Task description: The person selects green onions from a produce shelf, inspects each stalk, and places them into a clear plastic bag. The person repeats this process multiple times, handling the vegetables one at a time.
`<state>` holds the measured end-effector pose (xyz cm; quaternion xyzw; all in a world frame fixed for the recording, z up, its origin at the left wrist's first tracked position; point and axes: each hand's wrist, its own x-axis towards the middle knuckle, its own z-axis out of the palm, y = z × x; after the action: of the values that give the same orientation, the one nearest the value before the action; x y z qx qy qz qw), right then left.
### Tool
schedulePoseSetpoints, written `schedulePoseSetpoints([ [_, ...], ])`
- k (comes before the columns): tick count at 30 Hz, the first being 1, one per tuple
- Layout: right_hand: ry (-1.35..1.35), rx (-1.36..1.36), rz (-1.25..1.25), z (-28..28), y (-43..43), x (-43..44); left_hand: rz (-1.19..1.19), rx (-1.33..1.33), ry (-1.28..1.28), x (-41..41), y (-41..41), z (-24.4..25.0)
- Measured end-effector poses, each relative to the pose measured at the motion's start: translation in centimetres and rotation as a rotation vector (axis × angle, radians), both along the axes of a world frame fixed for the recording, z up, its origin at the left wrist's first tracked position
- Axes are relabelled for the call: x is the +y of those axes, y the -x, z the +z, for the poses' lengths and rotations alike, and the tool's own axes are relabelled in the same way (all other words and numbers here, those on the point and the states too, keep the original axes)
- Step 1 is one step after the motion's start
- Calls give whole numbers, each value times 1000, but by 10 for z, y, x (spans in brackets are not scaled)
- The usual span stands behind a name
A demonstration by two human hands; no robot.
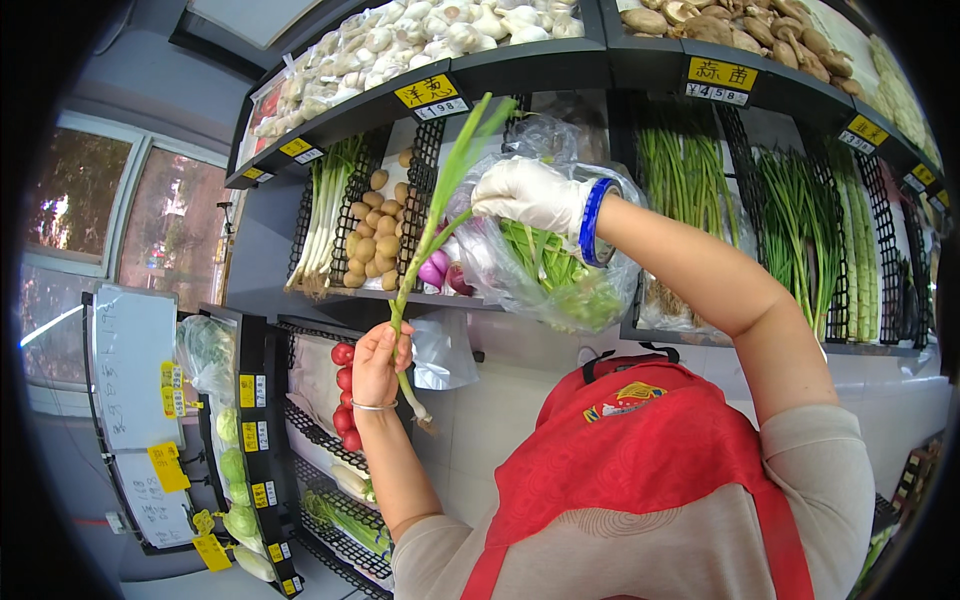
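My left hand, bare with a bracelet at the wrist, holds a green garlic stalk by its lower part; the white rooted end hangs below and the leaves reach up and right. My right hand wears a white glove, with a roll of tape with a blue rim around the wrist. Its fingers are curled near the stalk's side leaf; whether they pinch it, I cannot tell. Beneath this hand lies a clear plastic bag with leafy green stalks in it, at the shelf's front edge.
Potatoes, scallions and purple onions lie in sections between black mesh dividers. Garlic bulbs and mushrooms fill the upper shelf. Red tomatoes or radishes stand close to my left wrist. Garlic shoots lie right.
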<state>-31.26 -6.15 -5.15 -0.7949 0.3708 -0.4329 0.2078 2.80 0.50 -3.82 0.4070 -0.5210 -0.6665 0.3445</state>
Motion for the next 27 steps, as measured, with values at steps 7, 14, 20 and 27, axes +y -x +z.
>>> schedulePoseSetpoints([
  [7, -321, -793, -9, -30, -3, -5, -43, 20, -32, 2, 2, -4],
  [14, -528, -100, -407, -81, 26, 8, -27, 47, -28, 4, -17, -16],
  [20, 493, 4, -616, 1, 34, 30, -71, -105, -14, 2, -13, -13],
  [27, 393, 472, -253, 30, 47, 16, -109, -189, 26, -2, -7, -4],
])
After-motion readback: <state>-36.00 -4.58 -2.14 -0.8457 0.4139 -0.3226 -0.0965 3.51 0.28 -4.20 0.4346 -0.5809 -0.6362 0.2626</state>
